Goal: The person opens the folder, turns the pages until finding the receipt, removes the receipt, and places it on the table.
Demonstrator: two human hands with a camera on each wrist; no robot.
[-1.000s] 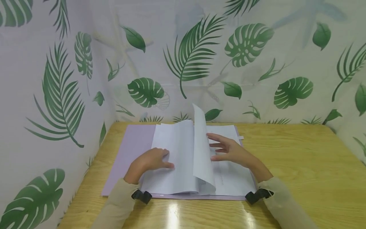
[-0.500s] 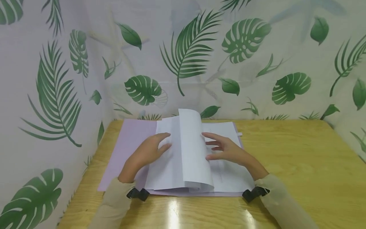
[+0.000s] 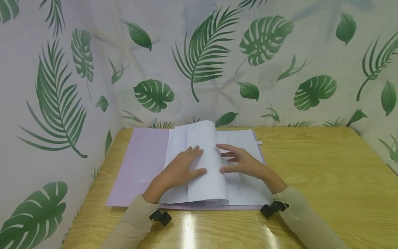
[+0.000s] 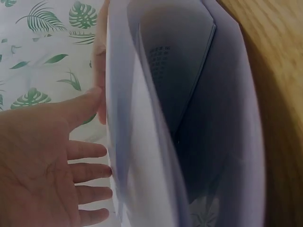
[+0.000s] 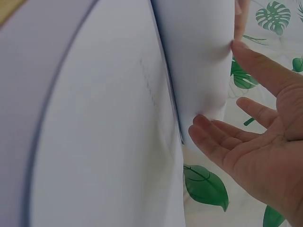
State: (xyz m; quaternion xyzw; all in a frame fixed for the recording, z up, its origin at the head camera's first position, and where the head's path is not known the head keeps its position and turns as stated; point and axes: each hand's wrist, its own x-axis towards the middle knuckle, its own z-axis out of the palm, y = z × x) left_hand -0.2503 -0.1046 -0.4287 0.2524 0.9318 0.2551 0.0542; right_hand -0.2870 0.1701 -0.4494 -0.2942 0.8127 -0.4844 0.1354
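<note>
A lilac folder [image 3: 141, 162] lies spread on the table, with white paper sheets [image 3: 250, 192] inside it. In the head view, one turned sheet [image 3: 206, 188] bulges in a rounded fold over the middle. My left hand [image 3: 178, 169] rests on that sheet, fingers spread and fairly straight. The fingertips of my right hand [image 3: 244, 162] touch the bulging edge from the right, without curling round it. Both palms look open in the wrist views, the left hand [image 4: 42, 165] beside the sheets and the right hand [image 5: 267, 146] against the curved paper. Faint print shows inside the fold in the left wrist view.
The folder sits on a yellow wooden table [image 3: 317, 180]. A white cloth backdrop [image 3: 217, 103] with green leaf prints rises behind and at the left. A small white tab [image 3: 259, 142] sticks out from the folder's right edge. Black straps circle both wrists.
The raised sheet has come down leftward into a rounded fold. My left hand lifted off the pages, then moved right onto the turned sheet. My right hand has shifted slightly left.
</note>
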